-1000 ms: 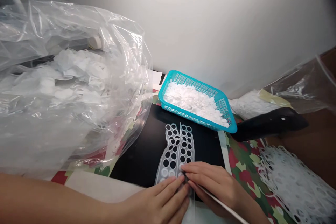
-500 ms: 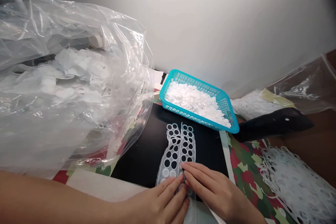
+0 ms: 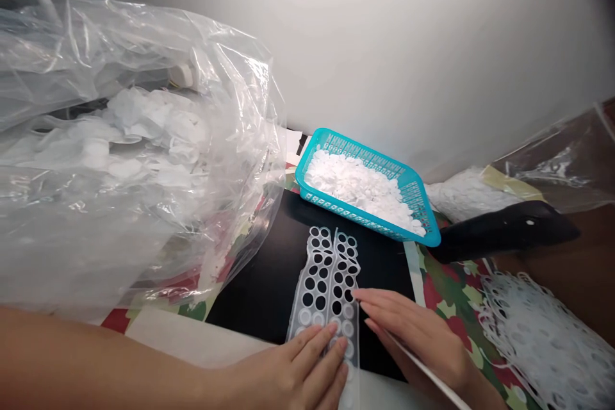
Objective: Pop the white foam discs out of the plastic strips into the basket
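Note:
A translucent, soft-looking sheet lies on a black mat. Its far part has rows of round holes showing black, while round translucent discs fill the nearer openings. My left hand rests flat across the near part, fingers stretched out, covering some discs. Just right of the sheet is my right hand, its fingers together around a thin white stick-like tool. The tool's exact kind is unclear, since the fingers cover most of it. The right fingertips are at the sheet's right edge.
Behind the mat stands a turquoise basket of small white discs. A large clear plastic bag of whitish pieces fills the left. On the right are a black handle-like object and a pile of perforated translucent sheets.
My right hand has moved right, off the sheet's middle to its right edge, uncovering more discs and showing more of the white tool. My left hand stays on the sheet.

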The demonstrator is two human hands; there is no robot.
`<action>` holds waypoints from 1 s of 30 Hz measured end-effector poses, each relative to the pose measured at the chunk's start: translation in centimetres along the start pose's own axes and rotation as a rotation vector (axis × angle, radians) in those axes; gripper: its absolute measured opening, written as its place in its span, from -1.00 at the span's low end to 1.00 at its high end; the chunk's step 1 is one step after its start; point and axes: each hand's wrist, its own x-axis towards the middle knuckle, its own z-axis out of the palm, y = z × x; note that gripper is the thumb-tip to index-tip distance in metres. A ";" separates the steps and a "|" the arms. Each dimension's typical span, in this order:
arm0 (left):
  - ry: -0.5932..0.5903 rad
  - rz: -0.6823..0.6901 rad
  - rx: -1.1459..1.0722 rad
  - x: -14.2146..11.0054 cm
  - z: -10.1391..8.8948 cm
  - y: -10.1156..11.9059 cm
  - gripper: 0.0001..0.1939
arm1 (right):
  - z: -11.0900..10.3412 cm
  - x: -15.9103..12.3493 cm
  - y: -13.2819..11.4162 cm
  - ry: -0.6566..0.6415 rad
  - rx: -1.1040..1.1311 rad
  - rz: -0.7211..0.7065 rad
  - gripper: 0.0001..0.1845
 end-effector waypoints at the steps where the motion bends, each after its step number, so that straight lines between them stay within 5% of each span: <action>1: -0.004 0.006 -0.006 -0.1 0.0 0.0 -0.61 | 0.1 0.1 -0.2 -0.025 0.022 -0.016 -0.74; 18: -0.015 0.001 -0.030 0.1 -0.2 0.0 -0.59 | -0.8 1.5 -1.6 -0.137 0.073 0.010 -0.82; 30: 0.020 -0.030 -0.093 0.6 -0.1 -0.7 -0.68 | -0.1 -0.9 -0.7 -0.305 -0.092 -0.049 -0.72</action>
